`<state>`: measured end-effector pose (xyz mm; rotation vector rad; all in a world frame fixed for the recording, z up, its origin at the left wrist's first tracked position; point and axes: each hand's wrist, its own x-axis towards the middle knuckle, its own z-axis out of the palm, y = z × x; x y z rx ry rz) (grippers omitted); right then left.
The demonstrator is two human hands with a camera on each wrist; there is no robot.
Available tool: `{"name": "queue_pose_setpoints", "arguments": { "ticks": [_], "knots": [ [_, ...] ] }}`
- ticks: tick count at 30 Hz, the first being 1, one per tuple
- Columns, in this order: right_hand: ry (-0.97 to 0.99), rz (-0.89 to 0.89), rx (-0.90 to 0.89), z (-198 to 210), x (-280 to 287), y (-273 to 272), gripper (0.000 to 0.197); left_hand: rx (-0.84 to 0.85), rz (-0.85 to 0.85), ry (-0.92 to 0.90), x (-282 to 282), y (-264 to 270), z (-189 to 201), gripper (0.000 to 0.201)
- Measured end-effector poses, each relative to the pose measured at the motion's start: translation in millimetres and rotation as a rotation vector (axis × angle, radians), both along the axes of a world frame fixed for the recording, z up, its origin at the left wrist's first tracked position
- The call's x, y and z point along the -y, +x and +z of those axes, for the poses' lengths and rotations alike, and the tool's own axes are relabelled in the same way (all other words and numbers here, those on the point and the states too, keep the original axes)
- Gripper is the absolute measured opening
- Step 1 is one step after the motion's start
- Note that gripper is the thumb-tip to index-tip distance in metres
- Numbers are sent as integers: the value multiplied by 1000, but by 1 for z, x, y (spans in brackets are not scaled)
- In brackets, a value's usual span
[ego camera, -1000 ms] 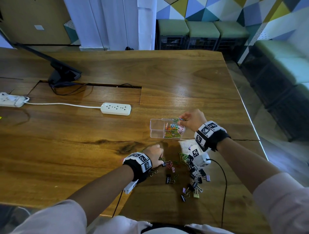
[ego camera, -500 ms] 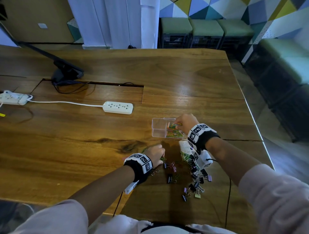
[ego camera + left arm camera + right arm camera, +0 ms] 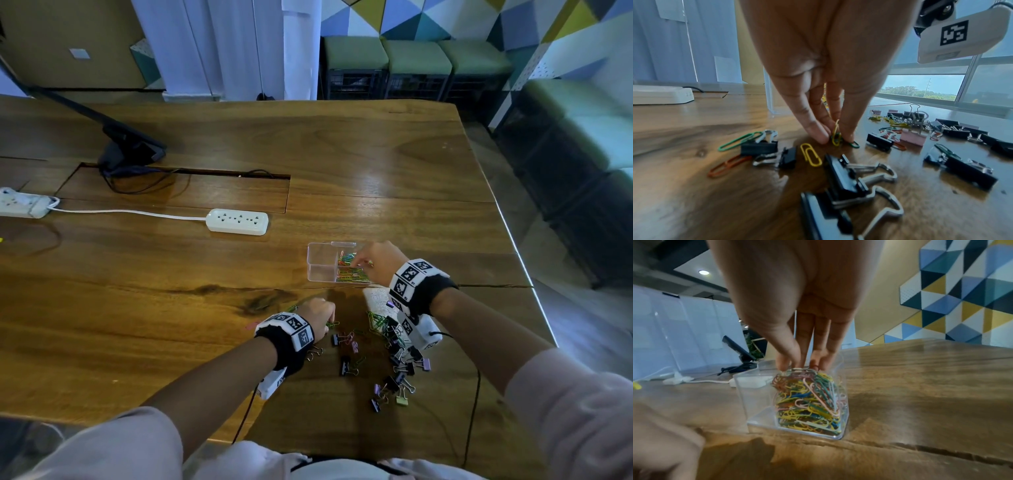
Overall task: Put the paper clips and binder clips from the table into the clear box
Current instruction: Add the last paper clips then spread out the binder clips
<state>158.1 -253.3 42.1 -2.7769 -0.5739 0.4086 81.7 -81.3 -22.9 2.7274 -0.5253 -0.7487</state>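
The clear box (image 3: 322,262) stands on the wooden table, and its right compartment is full of coloured paper clips (image 3: 809,402). My right hand (image 3: 359,263) reaches down into that compartment. Its fingertips (image 3: 784,365) pinch a few clips at the top of the pile. Nearer to me, my left hand (image 3: 320,317) is down on the table. Its thumb and fingers (image 3: 818,129) pinch a yellow paper clip (image 3: 836,131) and a green one. Black and lilac binder clips (image 3: 399,383) and loose paper clips (image 3: 810,154) lie scattered between my arms.
A white power strip (image 3: 237,222) lies left of the box, and a second one (image 3: 20,202) lies at the far left. A black stand (image 3: 126,150) sits by the table's cable recess. The table's right edge (image 3: 524,274) is close to the box. Green stools (image 3: 411,58) stand beyond.
My right hand has come down from above the box's right end into the compartment with the clips. My left hand has stayed at the clips on the table.
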Motion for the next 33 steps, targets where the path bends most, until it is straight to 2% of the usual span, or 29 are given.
{"name": "queue_pose_setpoints", "arguments": {
  "ticks": [6,11,15,19,23,26,29,33],
  "knots": [
    [-38,-88,41,-1,-2,0,34,82,5,-20,3,-8,-2,20],
    [-51,-71,3,-5,2,-5,33,142,22,-67,1,-10,-6,19],
    [82,-165,99,-4,10,-8,30,138,31,-50,1,-11,-10,27],
    [194,-244,154,-5,20,-15,25,101,71,-51,2,-6,-9,20],
    [117,-228,51,-11,32,-27,19,48,109,-29,4,1,-5,20],
    [-59,-114,-175,-26,38,-31,15,9,123,-1,6,5,-4,20],
    [-264,-54,-288,-38,36,-40,33,-9,126,24,9,8,-2,20],
    [-269,-81,-367,-45,29,-48,63,-16,102,47,9,8,-2,18]
  ]
}}
